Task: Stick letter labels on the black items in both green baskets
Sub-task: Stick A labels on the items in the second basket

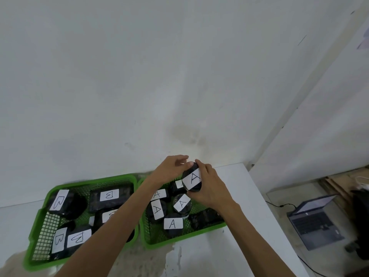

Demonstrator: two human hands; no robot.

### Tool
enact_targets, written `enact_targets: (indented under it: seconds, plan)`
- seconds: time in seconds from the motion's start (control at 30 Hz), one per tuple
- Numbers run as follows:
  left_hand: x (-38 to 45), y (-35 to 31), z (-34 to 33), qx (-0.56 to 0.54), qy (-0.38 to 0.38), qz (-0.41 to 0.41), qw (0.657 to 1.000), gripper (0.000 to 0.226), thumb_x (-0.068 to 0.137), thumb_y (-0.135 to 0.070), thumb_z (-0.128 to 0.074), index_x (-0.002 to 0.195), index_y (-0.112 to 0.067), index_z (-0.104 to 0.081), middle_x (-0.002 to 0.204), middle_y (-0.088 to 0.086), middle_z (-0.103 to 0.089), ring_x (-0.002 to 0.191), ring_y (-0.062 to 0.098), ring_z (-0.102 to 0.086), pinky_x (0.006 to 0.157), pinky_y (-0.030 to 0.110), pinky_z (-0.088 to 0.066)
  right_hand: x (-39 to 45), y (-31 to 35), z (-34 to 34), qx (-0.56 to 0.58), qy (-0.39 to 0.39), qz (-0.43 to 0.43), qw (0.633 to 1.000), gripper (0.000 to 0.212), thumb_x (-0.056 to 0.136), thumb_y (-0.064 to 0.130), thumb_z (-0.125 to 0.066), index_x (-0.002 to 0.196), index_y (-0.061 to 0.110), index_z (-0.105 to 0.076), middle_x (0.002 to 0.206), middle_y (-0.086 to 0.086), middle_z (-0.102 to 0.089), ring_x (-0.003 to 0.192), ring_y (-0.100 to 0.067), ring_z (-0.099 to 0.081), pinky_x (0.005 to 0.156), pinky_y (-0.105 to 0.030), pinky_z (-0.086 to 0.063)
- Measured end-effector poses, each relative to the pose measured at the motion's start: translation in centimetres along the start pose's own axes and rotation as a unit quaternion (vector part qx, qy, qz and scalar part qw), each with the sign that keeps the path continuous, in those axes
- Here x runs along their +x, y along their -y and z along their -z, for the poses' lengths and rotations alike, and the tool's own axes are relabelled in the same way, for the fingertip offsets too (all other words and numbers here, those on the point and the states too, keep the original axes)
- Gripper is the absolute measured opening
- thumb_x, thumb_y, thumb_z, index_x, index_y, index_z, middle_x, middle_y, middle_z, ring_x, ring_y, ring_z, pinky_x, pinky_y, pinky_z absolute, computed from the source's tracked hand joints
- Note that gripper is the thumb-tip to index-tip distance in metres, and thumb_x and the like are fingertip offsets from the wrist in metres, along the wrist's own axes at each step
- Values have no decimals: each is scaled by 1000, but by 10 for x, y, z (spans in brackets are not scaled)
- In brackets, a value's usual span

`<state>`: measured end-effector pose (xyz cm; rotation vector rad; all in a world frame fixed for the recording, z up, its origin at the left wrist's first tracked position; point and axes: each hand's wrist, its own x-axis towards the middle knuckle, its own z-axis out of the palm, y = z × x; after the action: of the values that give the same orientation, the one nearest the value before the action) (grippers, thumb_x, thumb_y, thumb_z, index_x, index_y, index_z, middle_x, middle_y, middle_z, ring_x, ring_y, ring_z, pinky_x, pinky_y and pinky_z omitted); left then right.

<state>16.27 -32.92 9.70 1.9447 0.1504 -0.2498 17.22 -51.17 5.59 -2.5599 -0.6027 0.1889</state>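
Two green baskets sit side by side on a white table. The left basket (43, 226) holds several black items with white "B" labels. Black items with "A" labels fill the right basket (151, 241); one black item (207, 217) at its right shows no label. Above the right basket's far end, both hands hold a black round item (192, 179) that carries a white "A" label (192, 178). My left hand (169, 170) grips its far side. My right hand (209, 184) grips its near right side, fingers against the label's edge.
The white table (229, 246) ends at a wall behind the baskets, and its right edge runs close to the right basket. An open laptop (315, 220) with a cable lies on the floor at the right, next to a dark object.
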Motion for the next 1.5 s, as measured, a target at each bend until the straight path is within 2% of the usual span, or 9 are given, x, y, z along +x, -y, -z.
enact_targets:
  seconds: [0.13,0.33,0.53,0.87,0.97,1.1,1.17,1.4,1.5]
  plan:
    - [1,26,-15,-23,-44,39,998,54,95,-46,-54,137,-14,-52,138,0,-55,122,10,-51,99,24,-33,16,-30,-23,-28,57,-68,996,96,72,61,-74,145,21,-27,134,-5,-39,104,-31,-62,79,-42,-56]
    - [-1,79,-24,-6,-47,81,996,48,98,-44,-46,134,-13,-55,134,3,-59,124,17,-53,98,23,-35,36,-66,-72,-177,172,-79,966,112,73,60,-69,157,21,-8,156,-22,-24,140,-39,-33,110,-50,-37]
    - [3,117,-33,26,-37,128,991,54,97,-49,-46,139,-15,-49,135,2,-58,126,17,-50,98,25,-35,49,-82,-105,-341,186,-48,920,102,76,66,-66,150,8,-26,148,-15,-37,138,-34,-32,115,-49,-24]
    - [4,137,-58,92,-12,127,988,52,97,-43,-50,138,-12,-49,135,7,-57,126,22,-52,99,29,-39,49,-94,-114,-339,157,-40,927,106,76,72,-59,151,5,-25,147,-14,-40,132,-33,-38,110,-49,-27]
    - [5,135,-65,107,-12,113,988,51,97,-41,-51,139,-12,-49,135,8,-58,124,22,-53,95,24,-38,44,-96,-101,-296,141,-17,945,90,83,62,-60,148,8,-31,145,-14,-43,132,-32,-41,109,-46,-32]
    - [4,131,-69,117,-13,97,988,49,97,-39,-53,138,-13,-48,134,9,-58,121,22,-55,89,22,-38,25,-97,-84,-275,232,42,932,66,90,51,-57,140,10,-42,136,-15,-52,128,-34,-46,103,-46,-38]
    - [0,128,-68,112,-23,98,989,48,97,-37,-53,138,-13,-48,133,8,-58,120,21,-55,88,22,-37,14,-100,-84,-279,286,56,915,71,89,51,-59,144,11,-38,137,-15,-52,128,-34,-47,103,-47,-38]
    - [-28,121,-58,107,-31,89,990,45,96,-37,-55,135,-14,-52,132,2,-59,122,18,-54,97,25,-41,4,-97,-82,-271,347,13,898,94,82,47,-71,151,15,-17,129,-13,-59,117,-33,-58,97,-44,-43]
    - [-39,118,-50,105,-44,86,990,43,95,-36,-56,134,-16,-54,131,3,-60,119,17,-55,97,27,-43,1,-90,-77,-290,355,21,889,92,81,42,-75,149,12,-21,128,-14,-58,117,-33,-57,96,-43,-45]
